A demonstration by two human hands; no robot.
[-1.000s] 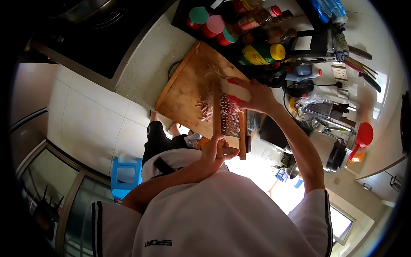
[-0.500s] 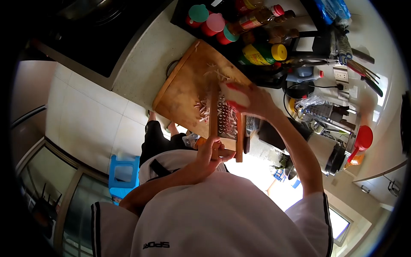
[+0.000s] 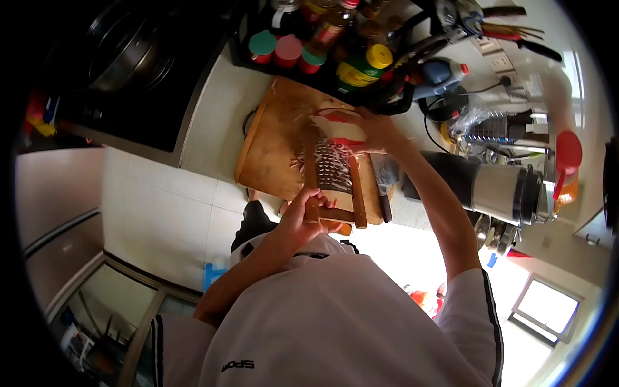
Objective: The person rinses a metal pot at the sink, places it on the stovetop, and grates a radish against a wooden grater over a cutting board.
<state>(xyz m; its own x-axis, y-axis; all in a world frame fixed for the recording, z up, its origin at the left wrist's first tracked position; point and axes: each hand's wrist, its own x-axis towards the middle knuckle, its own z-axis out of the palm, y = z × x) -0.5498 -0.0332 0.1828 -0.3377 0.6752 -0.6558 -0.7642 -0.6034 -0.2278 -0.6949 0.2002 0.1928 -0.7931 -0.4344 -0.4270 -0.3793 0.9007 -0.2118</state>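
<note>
My left hand (image 3: 302, 211) is wrapped round the near end of a wooden-framed grater (image 3: 333, 169), which has a metal plate with rows of raised holes. In my right hand (image 3: 380, 131) is a cut piece of red-skinned white radish (image 3: 345, 131), held against the far part of the grater. The radish and fingers are a little blurred. Pale and pinkish shreds (image 3: 297, 161) lie on the wooden cutting board (image 3: 265, 153) beneath and left of the grater, and some cling to its plate.
A cleaver (image 3: 385, 184) lies along the board's right side. Bottles and lidded jars (image 3: 262, 45) stand behind the board. The stove with a pan (image 3: 122, 61) is at the upper left. A rice-cooker-like appliance (image 3: 500, 187) and a dish rack (image 3: 490, 129) are to the right.
The view has shifted, showing more of the stove. My right hand with the radish stays at the far part of the grater, the radish now turned flatter. My left hand keeps its grip.
</note>
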